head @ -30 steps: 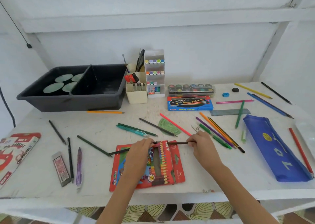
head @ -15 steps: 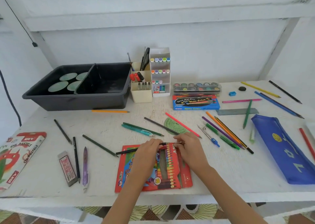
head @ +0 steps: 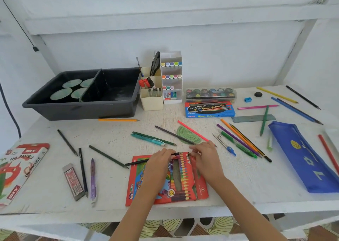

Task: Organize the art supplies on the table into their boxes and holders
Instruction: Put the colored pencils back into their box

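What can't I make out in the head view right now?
Head view only:
- Black pencil: middle lies under the left hand, far end behind fingers of the right hand; whether it enters the red 18-colour box is unclear.
- Oil pastels box: cut off by the left edge.
- Red pencil: runs off the right edge.

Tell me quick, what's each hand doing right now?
Left hand: holding the dark pencil.
Right hand: pinching the same pencil's other end, above the crayon box.
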Demonstrator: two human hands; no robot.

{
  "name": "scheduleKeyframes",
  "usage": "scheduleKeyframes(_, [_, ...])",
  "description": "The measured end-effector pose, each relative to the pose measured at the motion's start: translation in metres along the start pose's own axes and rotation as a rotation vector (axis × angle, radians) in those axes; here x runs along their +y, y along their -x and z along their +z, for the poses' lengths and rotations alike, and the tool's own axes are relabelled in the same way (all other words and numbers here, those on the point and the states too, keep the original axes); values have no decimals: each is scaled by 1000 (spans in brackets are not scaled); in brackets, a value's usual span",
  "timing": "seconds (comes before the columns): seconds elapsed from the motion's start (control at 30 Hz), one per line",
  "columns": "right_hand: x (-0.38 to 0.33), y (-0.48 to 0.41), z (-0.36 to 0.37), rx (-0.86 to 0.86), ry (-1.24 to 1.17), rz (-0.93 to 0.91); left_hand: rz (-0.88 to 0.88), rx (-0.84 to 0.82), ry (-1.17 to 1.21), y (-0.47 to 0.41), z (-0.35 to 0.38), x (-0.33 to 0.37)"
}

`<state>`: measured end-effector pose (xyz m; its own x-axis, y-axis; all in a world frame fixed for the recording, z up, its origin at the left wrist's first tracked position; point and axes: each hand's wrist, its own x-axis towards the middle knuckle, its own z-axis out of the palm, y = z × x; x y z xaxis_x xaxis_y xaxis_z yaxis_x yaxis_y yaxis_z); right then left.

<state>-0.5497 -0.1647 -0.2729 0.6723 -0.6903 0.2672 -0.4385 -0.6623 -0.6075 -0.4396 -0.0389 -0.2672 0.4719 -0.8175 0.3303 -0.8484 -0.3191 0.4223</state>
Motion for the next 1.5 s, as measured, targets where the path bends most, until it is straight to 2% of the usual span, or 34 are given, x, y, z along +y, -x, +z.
scheduleKeyframes(0.13, [-8, 10, -16, 85, -287, 156, 67, -1, -44, -3, -6, -1])
scheduleKeyframes(0.3, [-26, 19, -32, -31, -953, 400, 194, 118, -75, -7, -11, 35])
scheduleKeyframes(0.37, [-24, 20, -36, 17, -1080, 450, 231, 94, -58, -10, -11, 48])
scheduleKeyframes(0.43, [-15, 20, -42, 95, -1138, 505, 139, 52, -37, -9, -12, 51])
scheduleKeyframes(0.5, [1, 18, -53, 210, -1134, 547, -27, 4, 17, -2, -15, 44])
scheduleKeyframes(0.63, [37, 18, -76, 381, -1044, 548, -161, -107, 45, 19, -18, 17])
scheduleKeyframes(0.77, [51, 21, -80, 428, -942, 553, -192, -315, -134, 28, -12, 3])
scheduleKeyframes(0.87, [55, 23, -74, 445, -858, 556, -202, -337, -150, 28, -12, 6])
scheduleKeyframes(1.07, [62, 23, -70, 536, -838, 605, -226, -345, -113, 25, -15, 9])
scheduleKeyframes(1.17, [54, 26, -67, 483, -879, 608, -222, -357, -117, 24, -15, 8])
scheduleKeyframes(1.3, [26, 31, -53, 304, -828, 507, -223, -365, -118, 24, -14, 9])
scheduleKeyframes(1.5, [10, 30, -32, 90, -273, 170, -206, -342, -135, 29, -8, 7])
